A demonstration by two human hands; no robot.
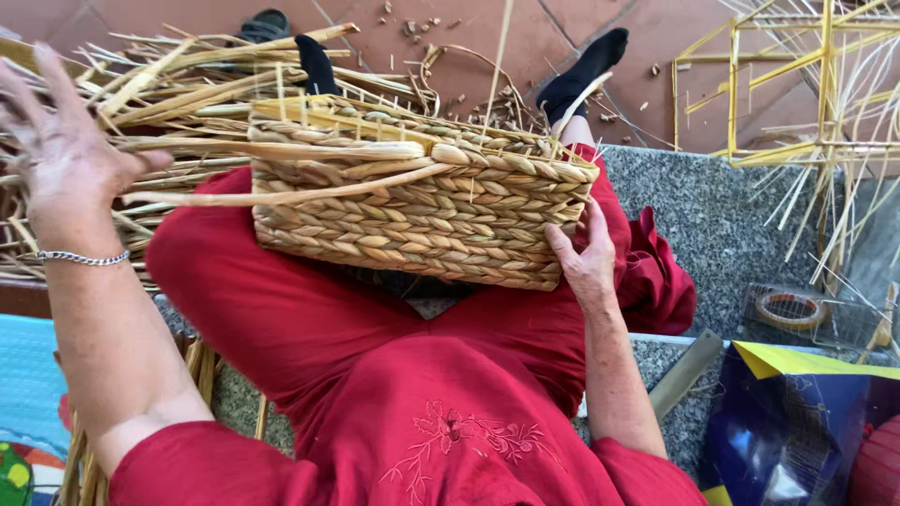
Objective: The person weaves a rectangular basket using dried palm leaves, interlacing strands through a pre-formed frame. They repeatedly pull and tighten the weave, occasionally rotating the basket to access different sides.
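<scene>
A half-woven rectangular basket (422, 211) of braided straw lies on my lap, over my red clothing. My right hand (586, 258) grips its lower right corner. A long loose straw strand (281, 195) runs from the basket's front toward the left. My left hand (56, 150) is raised at the far left, fingers spread, with a silver bracelet on the wrist; its palm faces away and it holds nothing that I can see. Upright stakes stick out of the basket's top rim.
A pile of loose straw (159, 84) lies behind the basket on the left. A wire and straw frame (797, 103) stands at the upper right. A tape roll (789, 309) and a blue-yellow bag (797, 422) sit on the grey stone ledge (712, 234).
</scene>
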